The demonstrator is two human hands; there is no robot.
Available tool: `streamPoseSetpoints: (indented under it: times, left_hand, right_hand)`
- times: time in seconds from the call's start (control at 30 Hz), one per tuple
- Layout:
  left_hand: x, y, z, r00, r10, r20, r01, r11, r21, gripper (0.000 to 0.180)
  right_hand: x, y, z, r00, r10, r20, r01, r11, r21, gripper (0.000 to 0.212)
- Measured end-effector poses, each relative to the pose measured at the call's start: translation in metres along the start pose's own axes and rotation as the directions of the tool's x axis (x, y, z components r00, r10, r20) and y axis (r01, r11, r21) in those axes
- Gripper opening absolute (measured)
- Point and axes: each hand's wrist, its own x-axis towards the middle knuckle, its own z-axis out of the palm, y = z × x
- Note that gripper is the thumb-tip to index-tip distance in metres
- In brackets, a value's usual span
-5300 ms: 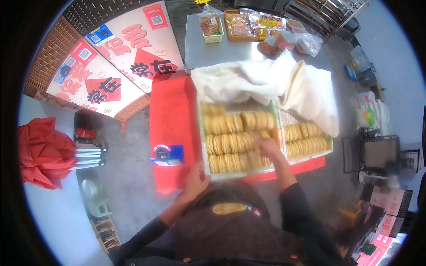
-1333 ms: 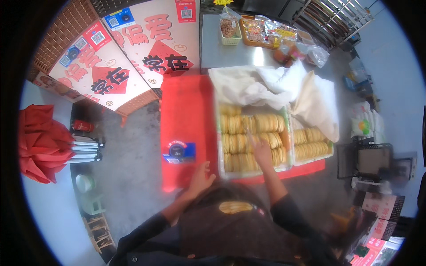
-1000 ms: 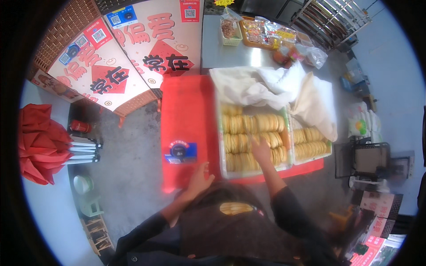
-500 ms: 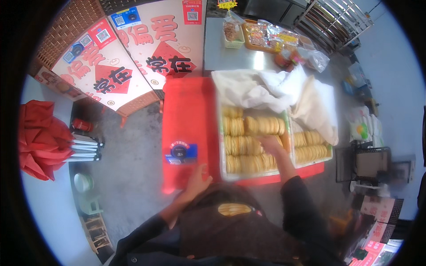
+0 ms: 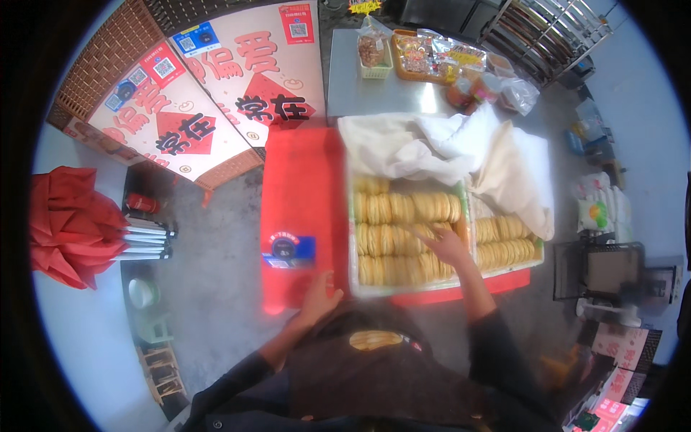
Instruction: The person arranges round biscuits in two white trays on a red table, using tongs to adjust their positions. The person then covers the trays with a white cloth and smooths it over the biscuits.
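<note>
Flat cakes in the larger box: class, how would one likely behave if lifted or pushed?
Probably fairly stiff: the cakes stand on edge in rows without visible sagging. Likely light, since each looks thin. Perhaps apt to tip if its neighbours were removed, as they stand packed side by side in the box.

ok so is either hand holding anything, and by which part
The left hand looks empty. The right hand is over the pastries, its fingers too blurred to tell any hold.
</note>
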Motion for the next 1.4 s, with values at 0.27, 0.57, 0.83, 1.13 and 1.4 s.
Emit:
streamPoseSetpoints:
  times: [0.27,0.57,0.83,1.13,1.4]
  left_hand:
    - [0.007,0.007,0.020,0.999,0.021,-0.029,-0.022,0.999,-0.042,0.065]
    - [0.007,0.017,0.026,0.999,0.006,-0.031,-0.007,1.000,-0.020,0.064]
    - [0.009,0.016,0.022,0.999,-0.005,-0.038,0.004,0.999,-0.033,0.064]
    - [0.012,0.014,0.014,0.999,-0.012,-0.029,0.010,0.997,-0.076,0.063]
    - [0.013,0.008,0.006,1.000,-0.012,-0.006,0.012,0.997,-0.078,0.063]
  right_hand:
    - [0.018,-0.002,-0.042,0.978,-0.130,-0.164,0.139,0.990,0.040,0.061]
    - [0.065,0.031,-0.051,0.997,-0.054,0.048,0.055,0.998,-0.014,0.063]
    - [-0.001,-0.027,-0.004,0.982,-0.154,-0.109,0.166,0.980,0.109,0.063]
    - [-0.045,-0.052,0.049,0.970,-0.039,-0.241,0.074,0.987,0.140,0.057]
    - [-0.053,-0.059,0.062,0.963,-0.040,-0.265,0.052,0.998,0.038,0.053]
